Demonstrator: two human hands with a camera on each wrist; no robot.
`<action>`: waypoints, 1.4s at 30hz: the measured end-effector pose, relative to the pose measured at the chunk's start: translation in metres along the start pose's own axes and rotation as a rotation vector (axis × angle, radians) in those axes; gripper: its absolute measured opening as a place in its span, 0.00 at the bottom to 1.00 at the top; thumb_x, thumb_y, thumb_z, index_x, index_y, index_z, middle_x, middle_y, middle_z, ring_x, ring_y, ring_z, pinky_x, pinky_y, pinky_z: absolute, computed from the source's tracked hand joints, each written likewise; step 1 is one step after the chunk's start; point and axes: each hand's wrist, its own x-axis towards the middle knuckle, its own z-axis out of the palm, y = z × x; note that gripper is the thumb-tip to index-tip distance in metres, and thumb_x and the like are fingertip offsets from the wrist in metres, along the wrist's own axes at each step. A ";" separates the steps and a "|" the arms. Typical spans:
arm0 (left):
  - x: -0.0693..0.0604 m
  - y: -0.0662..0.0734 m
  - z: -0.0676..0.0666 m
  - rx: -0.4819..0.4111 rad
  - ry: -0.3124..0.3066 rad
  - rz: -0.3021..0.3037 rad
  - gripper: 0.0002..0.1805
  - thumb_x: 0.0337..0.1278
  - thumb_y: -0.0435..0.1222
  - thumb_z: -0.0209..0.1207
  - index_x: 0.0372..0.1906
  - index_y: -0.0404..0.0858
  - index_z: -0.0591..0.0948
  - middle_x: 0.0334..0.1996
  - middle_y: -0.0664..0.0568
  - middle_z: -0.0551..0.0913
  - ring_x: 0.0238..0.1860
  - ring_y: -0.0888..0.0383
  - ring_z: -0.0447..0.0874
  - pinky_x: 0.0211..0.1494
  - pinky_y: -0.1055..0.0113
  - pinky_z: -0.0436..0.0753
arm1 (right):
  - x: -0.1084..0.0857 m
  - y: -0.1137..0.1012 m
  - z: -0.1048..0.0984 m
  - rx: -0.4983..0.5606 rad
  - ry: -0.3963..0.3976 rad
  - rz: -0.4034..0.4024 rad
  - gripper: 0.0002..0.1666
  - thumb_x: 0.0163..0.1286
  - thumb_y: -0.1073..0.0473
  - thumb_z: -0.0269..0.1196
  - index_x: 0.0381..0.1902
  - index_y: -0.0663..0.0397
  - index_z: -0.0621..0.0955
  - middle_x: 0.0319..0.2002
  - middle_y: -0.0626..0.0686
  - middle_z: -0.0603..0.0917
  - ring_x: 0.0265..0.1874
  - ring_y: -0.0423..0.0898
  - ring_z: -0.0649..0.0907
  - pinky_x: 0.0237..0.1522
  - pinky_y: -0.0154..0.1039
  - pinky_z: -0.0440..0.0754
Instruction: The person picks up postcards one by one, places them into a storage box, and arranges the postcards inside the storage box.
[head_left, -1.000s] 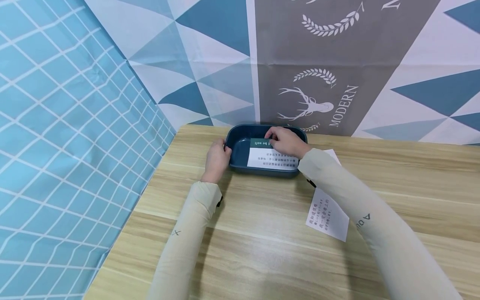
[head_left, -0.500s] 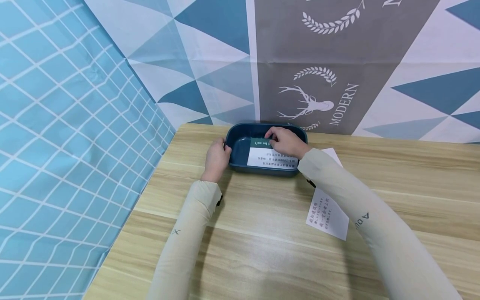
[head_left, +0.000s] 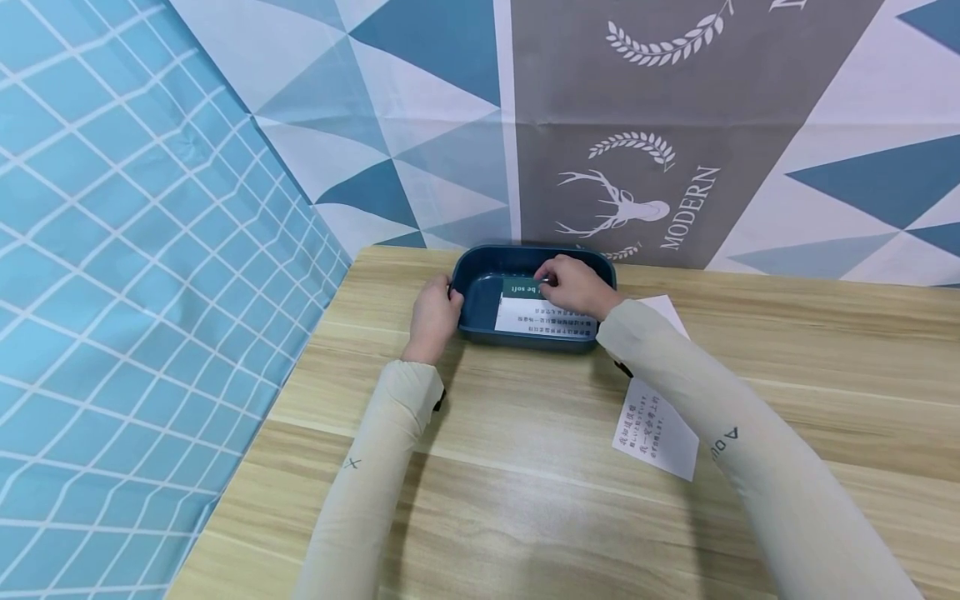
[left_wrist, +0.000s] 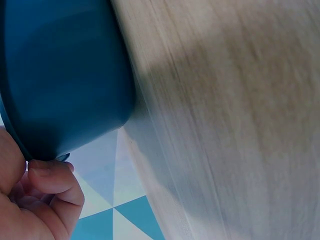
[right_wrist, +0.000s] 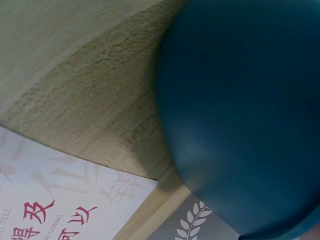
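At the back of the table stands a dark blue plastic bin (head_left: 480,304). My left hand (head_left: 432,321) grips its left end, and in the left wrist view curled fingers (left_wrist: 55,180) hold the bin's rim. Inside the bin, toward the right, lies a white printed card (head_left: 536,317) with a green band reading "be soft". My right hand (head_left: 577,286) reaches over the right end, its thumb and index finger drawn together at the card's green band. The fingertips partly hide the card there. In the right wrist view, the bin's outer wall hides nearly all of this hand.
Two white printed pieces of paper show beside the right forearm: a sheet (head_left: 656,429) nearer me and a corner of paper (head_left: 663,312) next to the bin. The sleeve partly covers both. A patterned wall covering (head_left: 450,117) rises directly behind the bin.
My right index finger has drawn in toward the thumb over the green band. The left hand and the bin stay where they were; the view has shifted very slightly.
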 end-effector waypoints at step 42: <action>-0.001 -0.001 0.000 -0.020 0.008 0.004 0.14 0.63 0.34 0.45 0.48 0.32 0.75 0.44 0.42 0.78 0.41 0.48 0.74 0.49 0.57 0.76 | 0.001 0.009 0.016 -0.276 -0.004 0.064 0.22 0.66 0.47 0.57 0.51 0.54 0.79 0.47 0.58 0.77 0.47 0.55 0.75 0.48 0.52 0.71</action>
